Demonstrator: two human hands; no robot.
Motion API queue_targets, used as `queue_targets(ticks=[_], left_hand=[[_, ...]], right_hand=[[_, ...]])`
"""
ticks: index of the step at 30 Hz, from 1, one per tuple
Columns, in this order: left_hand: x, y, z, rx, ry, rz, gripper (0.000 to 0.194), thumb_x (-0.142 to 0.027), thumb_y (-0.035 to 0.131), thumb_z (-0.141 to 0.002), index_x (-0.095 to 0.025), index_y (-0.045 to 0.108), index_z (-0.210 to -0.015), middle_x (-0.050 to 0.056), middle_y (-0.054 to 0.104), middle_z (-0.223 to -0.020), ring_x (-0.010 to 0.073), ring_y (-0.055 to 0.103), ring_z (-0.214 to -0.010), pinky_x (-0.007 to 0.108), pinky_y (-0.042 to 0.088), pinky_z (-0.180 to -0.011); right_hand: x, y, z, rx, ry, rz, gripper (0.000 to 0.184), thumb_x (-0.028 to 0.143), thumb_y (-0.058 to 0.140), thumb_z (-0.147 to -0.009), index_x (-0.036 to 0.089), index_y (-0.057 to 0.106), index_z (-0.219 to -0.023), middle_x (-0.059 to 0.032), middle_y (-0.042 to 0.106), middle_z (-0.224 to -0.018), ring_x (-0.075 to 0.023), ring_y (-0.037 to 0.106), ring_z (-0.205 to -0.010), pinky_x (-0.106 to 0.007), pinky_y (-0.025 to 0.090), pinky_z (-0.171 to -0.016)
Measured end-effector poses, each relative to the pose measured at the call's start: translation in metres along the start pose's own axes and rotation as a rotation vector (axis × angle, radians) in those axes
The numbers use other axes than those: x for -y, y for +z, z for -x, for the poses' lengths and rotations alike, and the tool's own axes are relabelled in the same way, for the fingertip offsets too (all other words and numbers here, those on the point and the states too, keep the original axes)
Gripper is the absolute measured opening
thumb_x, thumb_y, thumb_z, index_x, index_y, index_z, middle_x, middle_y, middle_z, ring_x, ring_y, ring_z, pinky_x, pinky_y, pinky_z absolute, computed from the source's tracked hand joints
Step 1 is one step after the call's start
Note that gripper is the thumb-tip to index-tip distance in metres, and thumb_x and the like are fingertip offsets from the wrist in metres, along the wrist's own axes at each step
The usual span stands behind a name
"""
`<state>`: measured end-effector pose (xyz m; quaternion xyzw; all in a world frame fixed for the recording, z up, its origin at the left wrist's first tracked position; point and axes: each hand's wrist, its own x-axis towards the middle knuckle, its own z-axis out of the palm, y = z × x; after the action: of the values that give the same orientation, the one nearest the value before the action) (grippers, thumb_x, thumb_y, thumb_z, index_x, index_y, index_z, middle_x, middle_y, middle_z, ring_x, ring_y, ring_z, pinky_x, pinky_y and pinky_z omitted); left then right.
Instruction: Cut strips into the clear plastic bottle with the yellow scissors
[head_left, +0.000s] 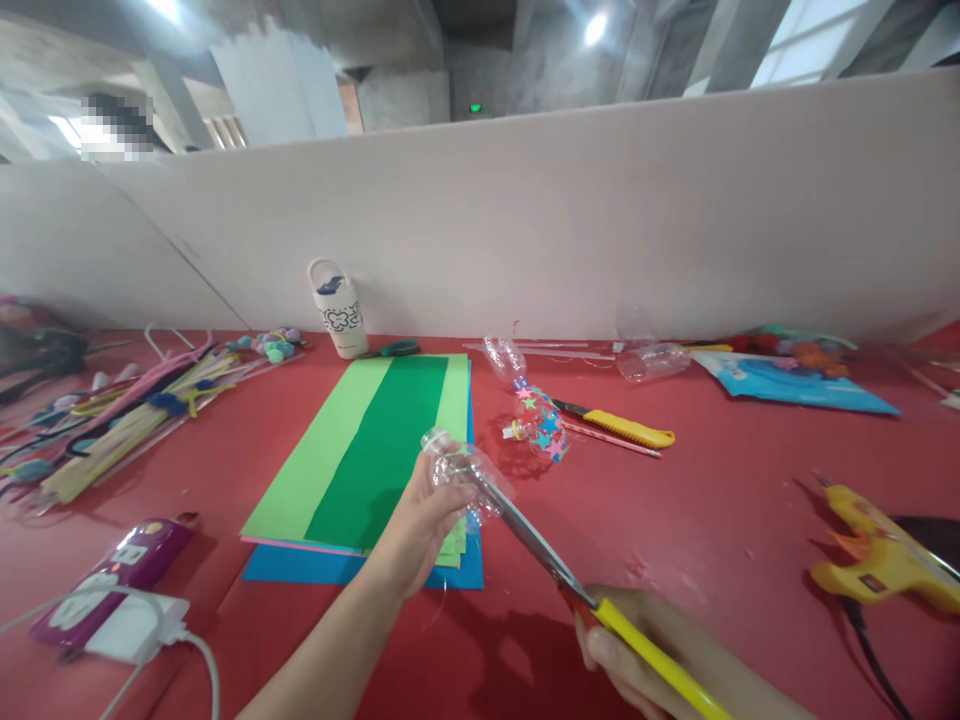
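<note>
Over the red table [750, 450], the left hand [420, 530] pinches between its fingers a clear bottle piece [456, 461], probably light, slippery and easily dented, so best held near its neck [434, 438], while the right hand [660, 620] grips scissors [536, 538].

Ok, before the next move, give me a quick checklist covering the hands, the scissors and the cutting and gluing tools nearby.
1. Left hand holding the clear plastic piece: ok.
2. Right hand on the scissors by the handles: ok.
3. Scissors well away from the left thumb: not ok, the blades look very close.
4. Utility knife lying apart from both hands: ok.
5. Glue gun apart from both hands: ok.
6. Glue gun cool: cannot tell.
</note>
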<state>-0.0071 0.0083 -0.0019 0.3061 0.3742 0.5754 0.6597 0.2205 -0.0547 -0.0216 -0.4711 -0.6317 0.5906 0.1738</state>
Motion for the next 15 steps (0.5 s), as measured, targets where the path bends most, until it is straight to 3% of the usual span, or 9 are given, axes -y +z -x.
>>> queue_targets(ticks=[3, 11, 15], left_hand=[[0.003, 0.001, -0.002, -0.049, 0.025, -0.043, 0.041, -0.024, 0.079, -0.064, -0.022, 0.062, -0.101, 0.003, 0.066, -0.094, 0.0201, 0.065, -0.089, 0.037, 0.049, -0.088], [0.004, 0.000, -0.005, -0.161, 0.074, -0.056, 0.036, -0.036, 0.076, -0.071, -0.020, 0.062, -0.100, 0.006, 0.068, -0.098, 0.0252, 0.067, -0.096, 0.040, 0.053, -0.084], [0.000, 0.004, -0.002, -0.137, 0.069, -0.066, 0.033, -0.030, 0.075, -0.071, -0.020, 0.061, -0.099, 0.006, 0.070, -0.095, 0.0249, 0.069, -0.091, 0.041, 0.054, -0.082]], right_hand=[[-0.007, 0.005, -0.005, -0.094, -0.062, 0.042, 0.068, 0.090, 0.035, -0.076, 0.024, 0.028, -0.064, 0.0102, 0.021, -0.054, -0.0051, 0.023, -0.042, -0.021, 0.014, -0.039], [-0.005, 0.003, -0.004, -0.102, -0.083, 0.071, 0.066, 0.088, 0.039, -0.078, 0.024, 0.028, -0.064, 0.0081, 0.021, -0.058, -0.0081, 0.022, -0.049, -0.022, 0.021, -0.044], [-0.008, -0.005, -0.010, 0.039, -0.003, -0.004, 0.069, 0.090, 0.043, -0.072, 0.023, 0.031, -0.062, 0.0081, 0.026, -0.056, -0.0075, 0.029, -0.047, -0.020, 0.023, -0.042]])
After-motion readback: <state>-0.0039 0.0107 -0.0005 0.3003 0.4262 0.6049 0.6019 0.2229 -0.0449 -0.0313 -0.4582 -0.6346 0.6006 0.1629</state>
